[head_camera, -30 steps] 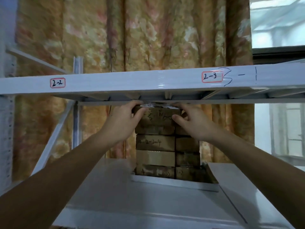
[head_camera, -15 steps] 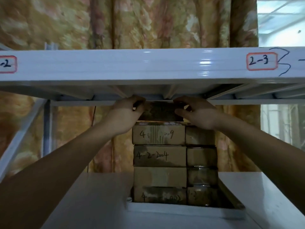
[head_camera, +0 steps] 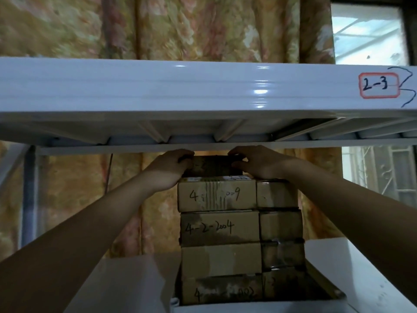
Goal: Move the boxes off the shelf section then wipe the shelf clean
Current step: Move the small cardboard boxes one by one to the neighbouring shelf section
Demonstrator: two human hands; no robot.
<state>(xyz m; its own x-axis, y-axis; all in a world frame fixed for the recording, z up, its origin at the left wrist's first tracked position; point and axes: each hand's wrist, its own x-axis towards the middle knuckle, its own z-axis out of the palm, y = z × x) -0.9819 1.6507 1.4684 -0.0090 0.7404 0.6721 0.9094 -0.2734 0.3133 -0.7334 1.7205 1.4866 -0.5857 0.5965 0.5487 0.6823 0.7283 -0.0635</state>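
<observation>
Two hands, left hand (head_camera: 170, 167) and right hand (head_camera: 259, 162), grip the dark brown cardboard top box (head_camera: 213, 166) by its ends, atop the stack at the white metal shelf's (head_camera: 352, 267) middle; tight under the white upper beam (head_camera: 203, 86), it could snag; neighbouring boxes might topple.

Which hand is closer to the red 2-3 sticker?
Right. The right hand grips the top box below and left of the 2-3 sticker; the left hand is farther left.

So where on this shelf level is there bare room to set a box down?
Bare white shelf surface lies right of the box stack, and another bare patch left of it. It is crowded at the top: both hands, left and right, grip the top box just under the upper shelf.
</observation>
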